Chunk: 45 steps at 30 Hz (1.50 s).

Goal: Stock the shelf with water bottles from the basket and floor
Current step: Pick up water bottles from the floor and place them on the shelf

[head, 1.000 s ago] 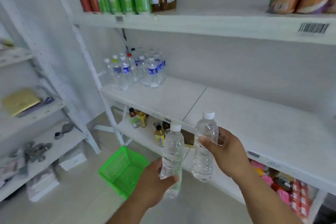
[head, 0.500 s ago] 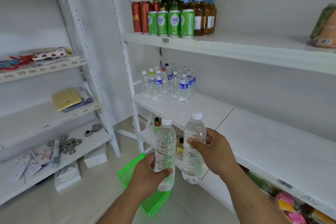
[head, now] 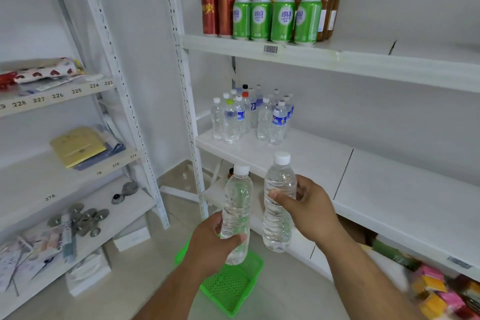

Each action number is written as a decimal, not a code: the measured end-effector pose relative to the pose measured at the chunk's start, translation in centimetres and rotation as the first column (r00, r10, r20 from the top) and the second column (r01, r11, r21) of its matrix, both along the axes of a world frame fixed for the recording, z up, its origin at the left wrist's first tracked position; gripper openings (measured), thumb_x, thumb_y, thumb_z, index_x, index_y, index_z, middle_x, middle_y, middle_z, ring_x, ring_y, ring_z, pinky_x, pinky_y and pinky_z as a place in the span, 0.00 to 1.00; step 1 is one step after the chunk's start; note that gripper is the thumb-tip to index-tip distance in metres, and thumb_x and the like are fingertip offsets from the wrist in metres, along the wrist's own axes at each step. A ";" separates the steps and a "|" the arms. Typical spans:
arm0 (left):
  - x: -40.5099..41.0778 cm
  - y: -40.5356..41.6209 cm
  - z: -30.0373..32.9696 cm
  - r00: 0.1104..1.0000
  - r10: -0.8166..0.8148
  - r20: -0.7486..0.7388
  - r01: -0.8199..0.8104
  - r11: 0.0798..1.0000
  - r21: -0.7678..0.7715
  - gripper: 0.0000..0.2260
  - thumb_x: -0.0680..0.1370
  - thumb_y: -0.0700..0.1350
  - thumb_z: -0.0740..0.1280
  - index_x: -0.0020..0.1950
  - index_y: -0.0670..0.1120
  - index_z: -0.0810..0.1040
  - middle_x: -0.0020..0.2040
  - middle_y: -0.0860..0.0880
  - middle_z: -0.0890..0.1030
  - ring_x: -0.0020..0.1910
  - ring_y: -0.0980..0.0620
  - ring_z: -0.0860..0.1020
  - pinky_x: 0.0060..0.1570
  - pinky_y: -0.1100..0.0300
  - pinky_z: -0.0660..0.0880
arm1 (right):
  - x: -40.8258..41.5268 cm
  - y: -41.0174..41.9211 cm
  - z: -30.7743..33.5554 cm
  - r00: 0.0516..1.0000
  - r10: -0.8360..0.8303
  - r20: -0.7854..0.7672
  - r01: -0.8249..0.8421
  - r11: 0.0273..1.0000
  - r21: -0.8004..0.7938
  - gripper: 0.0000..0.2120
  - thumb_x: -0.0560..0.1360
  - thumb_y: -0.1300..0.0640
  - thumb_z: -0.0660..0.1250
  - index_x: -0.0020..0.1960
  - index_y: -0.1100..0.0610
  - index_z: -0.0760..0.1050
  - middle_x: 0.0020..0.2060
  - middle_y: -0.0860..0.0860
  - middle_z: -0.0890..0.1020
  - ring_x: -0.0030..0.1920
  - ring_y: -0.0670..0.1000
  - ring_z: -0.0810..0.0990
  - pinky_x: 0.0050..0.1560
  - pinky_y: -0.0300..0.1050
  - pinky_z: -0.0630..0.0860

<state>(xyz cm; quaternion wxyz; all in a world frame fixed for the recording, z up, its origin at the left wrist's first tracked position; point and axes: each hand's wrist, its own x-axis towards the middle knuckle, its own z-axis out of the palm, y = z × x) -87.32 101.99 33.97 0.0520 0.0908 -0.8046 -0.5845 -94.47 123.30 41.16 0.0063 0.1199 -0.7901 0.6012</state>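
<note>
A person stands before white store shelving, a clear water bottle in each hand; the left hand (head: 211, 239) wraps the lower body of one white-capped bottle (head: 237, 212), fingers closed around it; the right hand (head: 306, 209) grips the second bottle (head: 279, 202) at mid-height, thumb across the front; both bottles stand upright, side by side, in front of the middle shelf (head: 311, 161). At that shelf's left end stands a cluster of water bottles (head: 253, 115), some blue-labelled. Above, green cans (head: 276, 19), red cans (head: 218, 8) and glass bottles (head: 315, 0) crowd the upper shelf. A green basket (head: 233, 287) sits on the pale floor below the hands; a second shelving unit (head: 85, 163) at left carries paper goods and small metal pieces.
</note>
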 end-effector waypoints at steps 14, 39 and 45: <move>-11.8 -5.0 -1.0 0.997 -0.069 0.042 0.071 0.996 -0.052 0.14 0.70 0.46 0.77 0.51 0.62 0.81 0.47 0.63 0.85 0.46 0.66 0.82 0.41 0.74 0.74 | -10.6 -4.9 -2.0 0.995 -0.100 0.007 0.100 0.995 -0.008 0.13 0.71 0.52 0.76 0.55 0.48 0.81 0.46 0.41 0.86 0.46 0.39 0.84 0.44 0.33 0.74; -34.1 -10.3 -1.5 0.960 -0.278 0.026 0.278 0.961 0.017 0.15 0.67 0.41 0.76 0.49 0.57 0.83 0.45 0.55 0.87 0.44 0.58 0.85 0.43 0.64 0.77 | -27.3 -10.5 -2.3 0.939 -0.345 0.013 0.343 0.937 0.061 0.12 0.71 0.48 0.76 0.54 0.41 0.81 0.45 0.34 0.84 0.47 0.36 0.81 0.45 0.33 0.72; -39.2 -13.1 -2.2 0.917 -0.398 0.012 0.397 0.917 0.017 0.16 0.67 0.41 0.78 0.48 0.57 0.82 0.45 0.59 0.86 0.44 0.62 0.84 0.41 0.71 0.75 | -29.1 -13.7 -2.0 0.893 -0.451 -0.002 0.449 0.888 0.101 0.09 0.71 0.49 0.76 0.50 0.43 0.82 0.44 0.36 0.85 0.45 0.37 0.82 0.45 0.33 0.73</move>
